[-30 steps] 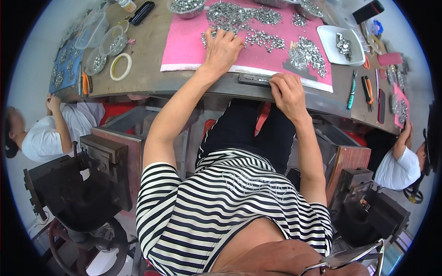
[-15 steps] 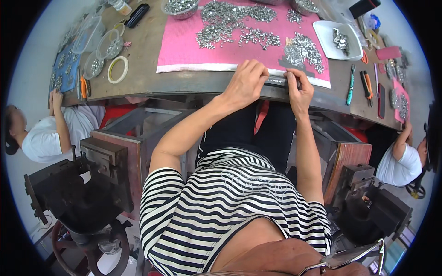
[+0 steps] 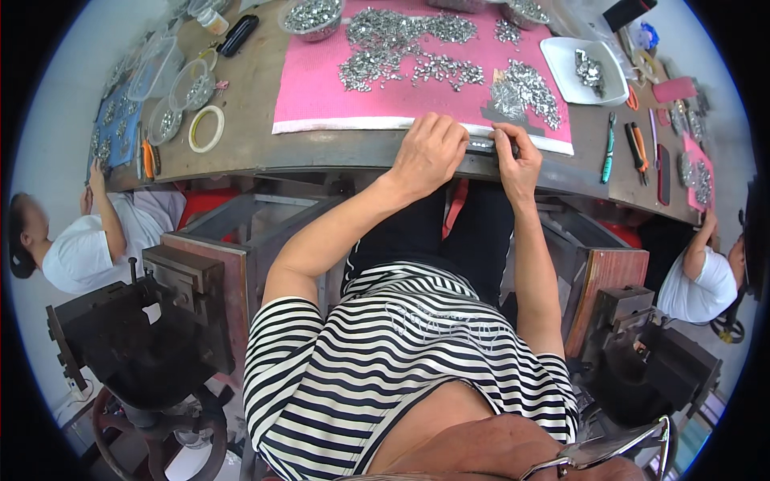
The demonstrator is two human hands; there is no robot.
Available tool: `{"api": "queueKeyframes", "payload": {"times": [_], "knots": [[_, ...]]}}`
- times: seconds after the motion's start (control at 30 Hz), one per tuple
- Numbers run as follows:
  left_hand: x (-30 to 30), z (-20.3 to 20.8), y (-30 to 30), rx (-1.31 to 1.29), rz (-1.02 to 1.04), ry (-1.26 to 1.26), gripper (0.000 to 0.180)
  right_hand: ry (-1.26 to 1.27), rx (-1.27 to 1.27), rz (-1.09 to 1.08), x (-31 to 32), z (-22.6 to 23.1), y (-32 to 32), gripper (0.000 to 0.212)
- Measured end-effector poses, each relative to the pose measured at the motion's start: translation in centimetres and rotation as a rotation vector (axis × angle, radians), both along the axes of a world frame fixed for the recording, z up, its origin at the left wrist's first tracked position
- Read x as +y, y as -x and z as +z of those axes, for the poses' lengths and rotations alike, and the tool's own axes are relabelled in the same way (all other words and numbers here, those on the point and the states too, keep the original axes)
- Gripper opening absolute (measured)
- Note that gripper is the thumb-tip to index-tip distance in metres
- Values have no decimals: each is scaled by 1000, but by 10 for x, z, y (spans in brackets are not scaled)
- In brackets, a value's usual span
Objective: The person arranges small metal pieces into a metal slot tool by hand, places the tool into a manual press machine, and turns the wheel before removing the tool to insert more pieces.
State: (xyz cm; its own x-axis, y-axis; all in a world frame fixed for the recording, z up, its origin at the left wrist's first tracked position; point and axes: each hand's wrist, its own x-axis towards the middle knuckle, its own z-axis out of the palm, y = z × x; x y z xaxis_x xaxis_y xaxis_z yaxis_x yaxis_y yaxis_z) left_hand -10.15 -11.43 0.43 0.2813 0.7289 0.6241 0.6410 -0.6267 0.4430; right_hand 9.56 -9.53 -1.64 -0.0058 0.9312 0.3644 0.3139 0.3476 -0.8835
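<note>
Left hand [image 3: 431, 152] and right hand [image 3: 516, 156] are both gripping a narrow dark bar [image 3: 482, 146] lying along the near edge of the workbench [image 3: 249, 120], fingers curling closed over it from either end; just beyond them, a pink mat [image 3: 321, 88] is carrying heaps of small metal pieces [image 3: 401, 44]; a white tray [image 3: 569, 76] is sitting to the right, a tape roll [image 3: 206, 128] to the left

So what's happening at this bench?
A person in a striped shirt sits at a workbench. Both hands, the left hand and the right hand, meet on a small dark bar at the bench's near edge. Just beyond lies a pink mat strewn with small metal parts. Two other people work at either side.
</note>
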Motion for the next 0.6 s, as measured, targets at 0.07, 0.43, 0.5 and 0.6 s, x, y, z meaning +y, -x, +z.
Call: {"api": "queueKeyframes", "payload": {"times": [0.07, 0.43, 0.5, 0.6], "knots": [[-3, -1, 1, 54, 25, -31, 14, -23, -8, 6, 0, 6, 4, 9], [-7, -21, 4, -107, 39, -123, 24, -198, -544, 299, 91, 32, 88, 20], [-7, -23, 6, -159, 30, -119, 27, -71, -687, 308, 98, 34, 104, 25], [-8, -25, 7, -161, 12, -138, 28, -181, -762, 237, 103, 27, 113, 24]]}}
